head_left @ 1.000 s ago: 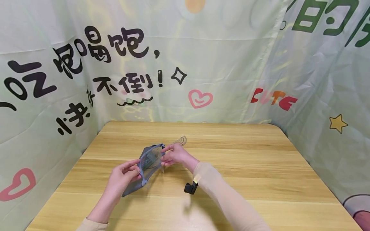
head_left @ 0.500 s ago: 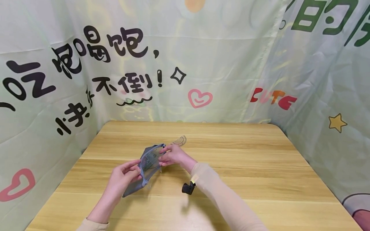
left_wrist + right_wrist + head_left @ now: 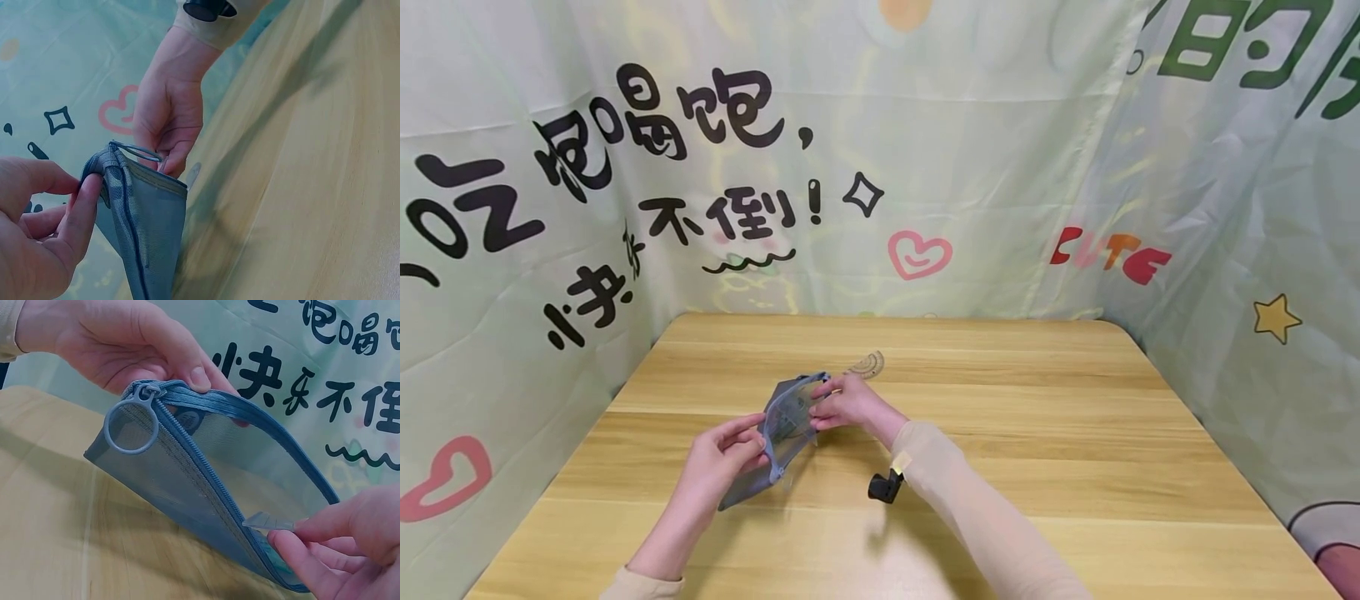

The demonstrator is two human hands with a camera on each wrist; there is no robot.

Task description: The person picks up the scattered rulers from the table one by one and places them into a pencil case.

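Observation:
A blue-grey mesh zipper pouch (image 3: 747, 487) stands tilted on the table with its mouth unzipped. My left hand (image 3: 718, 458) pinches the near rim between thumb and fingers, spreading the mouth. A ring-shaped zipper pull (image 3: 131, 428) hangs near that hand in the right wrist view. At the opposite end of the mouth, my right hand (image 3: 850, 404) pinches a clear pointed plastic piece (image 3: 269, 522) with faint marks; its full shape is hidden. The fingertips lie at or just inside the opening. Something teal (image 3: 275, 559) shows low inside the pouch, too covered to identify.
A clear protractor (image 3: 868, 365) lies on the wooden table (image 3: 1037, 433) just beyond my right hand. A small black camera (image 3: 886, 486) hangs from the right wrist. Printed fabric (image 3: 985, 167) encloses the table at the back and sides.
My right hand has shifted slightly left, bringing the clear plastic piece further over the pouch's mouth. The left hand and the pouch have hardly moved.

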